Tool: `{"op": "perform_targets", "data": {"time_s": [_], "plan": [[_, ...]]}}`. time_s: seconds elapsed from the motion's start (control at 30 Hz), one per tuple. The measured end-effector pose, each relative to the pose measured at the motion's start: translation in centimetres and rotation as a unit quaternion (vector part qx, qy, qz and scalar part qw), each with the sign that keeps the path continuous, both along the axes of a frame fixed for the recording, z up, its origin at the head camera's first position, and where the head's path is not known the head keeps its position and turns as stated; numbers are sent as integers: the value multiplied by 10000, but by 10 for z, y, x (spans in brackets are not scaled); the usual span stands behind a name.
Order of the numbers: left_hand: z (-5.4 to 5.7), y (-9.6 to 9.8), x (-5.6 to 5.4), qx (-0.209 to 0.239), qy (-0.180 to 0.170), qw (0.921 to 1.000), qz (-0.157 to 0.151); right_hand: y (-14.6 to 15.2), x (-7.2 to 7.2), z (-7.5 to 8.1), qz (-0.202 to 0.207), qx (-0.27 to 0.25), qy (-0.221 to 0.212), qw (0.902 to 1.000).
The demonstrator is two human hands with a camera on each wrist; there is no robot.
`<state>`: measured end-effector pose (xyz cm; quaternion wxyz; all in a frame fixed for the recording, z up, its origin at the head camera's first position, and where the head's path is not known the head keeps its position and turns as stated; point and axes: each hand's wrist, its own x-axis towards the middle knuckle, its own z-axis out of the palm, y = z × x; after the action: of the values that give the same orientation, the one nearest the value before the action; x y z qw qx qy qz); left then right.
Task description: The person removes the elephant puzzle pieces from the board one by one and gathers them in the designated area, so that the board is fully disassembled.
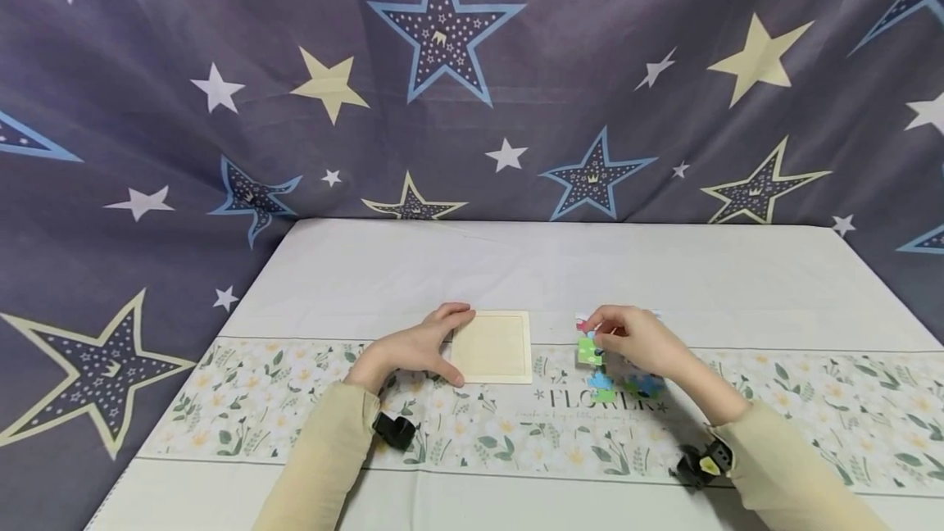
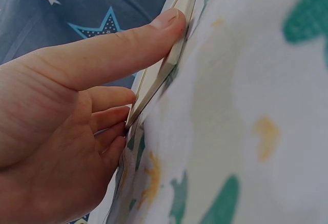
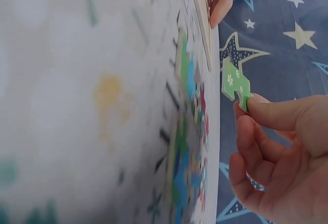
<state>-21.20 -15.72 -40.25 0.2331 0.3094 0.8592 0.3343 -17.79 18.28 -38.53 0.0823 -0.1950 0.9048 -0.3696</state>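
A green jigsaw puzzle piece (image 3: 235, 82) with white flowers is pinched between the thumb and fingers of my right hand (image 3: 287, 157), lifted above the table. Below that hand in the head view lie other puzzle pieces, among them a blue and green one (image 1: 601, 386) and a darker blue one (image 1: 646, 386); some are partly hidden by the hand. My left hand (image 1: 424, 342) rests at the left edge of a shallow pale wooden tray (image 1: 527, 348). Its thumb touches the near corner and its fingers the far corner, as the left wrist view (image 2: 56, 116) also shows.
A white tablecloth (image 1: 398, 277) with a printed floral band (image 1: 509, 441) covers the table. Behind it hangs a dark curtain (image 1: 472, 138) with stars. Each wrist wears a small black camera, one by the left sleeve (image 1: 396, 430) and one by the right.
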Motion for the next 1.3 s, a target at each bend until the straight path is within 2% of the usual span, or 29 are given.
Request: {"op": "perform_targets", "data": {"time_s": [0.27,0.57,1.3], "plan": [[-1,-1,0,31,-114,9999,46,21,4,0,-107,21,-170,9998],[-4,-1,-3,24,-153,9998,88,44,10,5,-125,214,-33,9997],[-2,-1,-2,65,-234,9997,96,86,29,-1,-194,389,-651,9969]]}}
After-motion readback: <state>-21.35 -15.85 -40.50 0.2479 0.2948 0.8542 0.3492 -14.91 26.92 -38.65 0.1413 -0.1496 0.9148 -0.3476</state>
